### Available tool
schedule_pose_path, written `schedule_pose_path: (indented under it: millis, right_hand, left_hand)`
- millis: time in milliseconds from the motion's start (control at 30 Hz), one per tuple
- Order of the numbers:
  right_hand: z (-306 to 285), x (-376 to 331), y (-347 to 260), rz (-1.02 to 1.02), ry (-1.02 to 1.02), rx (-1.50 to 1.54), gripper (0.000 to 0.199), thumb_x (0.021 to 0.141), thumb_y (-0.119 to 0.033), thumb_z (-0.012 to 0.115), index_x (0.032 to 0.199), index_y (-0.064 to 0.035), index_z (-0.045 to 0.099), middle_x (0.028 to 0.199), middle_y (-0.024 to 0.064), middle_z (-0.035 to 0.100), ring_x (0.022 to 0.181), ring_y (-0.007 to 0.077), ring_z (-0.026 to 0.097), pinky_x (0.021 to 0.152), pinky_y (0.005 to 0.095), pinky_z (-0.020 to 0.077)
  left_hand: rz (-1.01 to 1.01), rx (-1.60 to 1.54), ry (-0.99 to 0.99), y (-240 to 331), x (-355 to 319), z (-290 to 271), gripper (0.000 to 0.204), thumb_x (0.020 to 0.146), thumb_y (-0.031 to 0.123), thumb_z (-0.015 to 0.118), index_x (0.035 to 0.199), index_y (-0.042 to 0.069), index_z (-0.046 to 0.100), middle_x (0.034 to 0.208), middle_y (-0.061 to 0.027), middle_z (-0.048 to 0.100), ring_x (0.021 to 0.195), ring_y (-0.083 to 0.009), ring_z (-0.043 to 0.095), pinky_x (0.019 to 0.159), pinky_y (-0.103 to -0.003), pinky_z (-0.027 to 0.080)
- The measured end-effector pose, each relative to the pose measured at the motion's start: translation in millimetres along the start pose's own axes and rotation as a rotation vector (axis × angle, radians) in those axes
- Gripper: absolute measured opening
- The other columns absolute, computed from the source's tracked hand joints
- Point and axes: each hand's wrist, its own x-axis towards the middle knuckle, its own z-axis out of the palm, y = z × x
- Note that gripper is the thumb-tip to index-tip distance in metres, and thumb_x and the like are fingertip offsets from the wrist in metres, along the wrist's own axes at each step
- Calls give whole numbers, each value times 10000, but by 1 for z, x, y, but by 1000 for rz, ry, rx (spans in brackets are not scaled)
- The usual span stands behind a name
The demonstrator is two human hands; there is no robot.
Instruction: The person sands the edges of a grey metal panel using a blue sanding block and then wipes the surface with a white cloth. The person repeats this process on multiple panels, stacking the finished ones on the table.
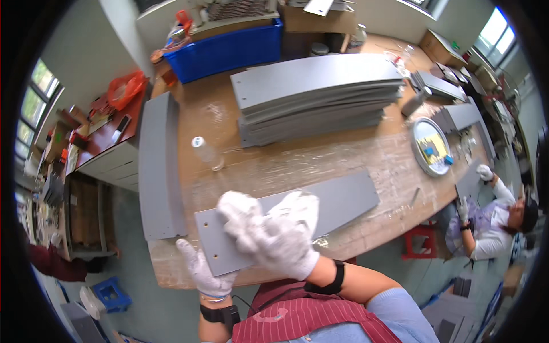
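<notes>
A flat grey panel point(337, 200) with small holes at its left end lies slanted along the near side of the table. My right hand point(274, 240), in a white glove, presses a bunched white cloth point(300, 208) onto the panel's left half. Part of the white bundle by its fingers is blurred, and I cannot separate cloth from glove there. My left hand point(206, 274), also gloved, is at the panel's near left corner, touching it. One digit stretches out free of the edge; its other fingers are partly hidden by the panel.
Beyond the panel stands a stack of grey panels point(320, 83). A clear bottle point(209, 154) is left of it, beside a long grey panel pile point(159, 166). To the right sit a round white tub point(417, 151) and a grey bottle point(416, 102). A seated co-worker point(486, 223) handles another panel.
</notes>
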Motion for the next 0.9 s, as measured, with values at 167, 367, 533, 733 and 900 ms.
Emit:
schedule_pose_path:
  millis: [167,367,533,733,900]
  right_hand:
    - [-1,-23,44,33,92,325,453,692,-232,737,1126,-117,679,971,122,636,864,343,651,782,499,510]
    - [12,-140,248,779,160,-150,326,845,-274,677,1150,-161,692,920,166,652,865,376,631,804,490,501]
    - [-21,-152,332,1130,-116,-227,357,910,-341,603,1205,-150,669,1134,209,647,1097,393,611,918,494,508]
    - [-113,-150,379,1203,627,517,445,963,-392,625,1153,5,685,1030,133,699,904,201,654,792,339,522]
    - [-195,-115,304,998,543,520,249,937,-161,673,1116,10,693,980,66,689,834,123,628,741,269,523]
  left_hand:
    - [144,95,189,-6,-9,15,744,961,614,526,1401,19,444,1278,-159,588,1141,-317,614,938,-486,554]
    - [20,456,278,31,-16,-71,658,942,387,654,1419,-2,423,1200,-151,624,1055,-313,666,877,-469,589]
    - [-83,802,127,34,-26,-60,583,832,193,703,1341,-1,493,1121,-173,638,930,-306,692,795,-399,608]
    - [100,1340,-198,27,-18,-12,398,734,49,781,1116,-4,682,1150,-156,684,977,-278,690,834,-386,573]
    - [594,1830,-574,33,-6,-8,285,712,-18,754,993,28,773,1327,-190,633,1239,-290,597,998,-370,500]
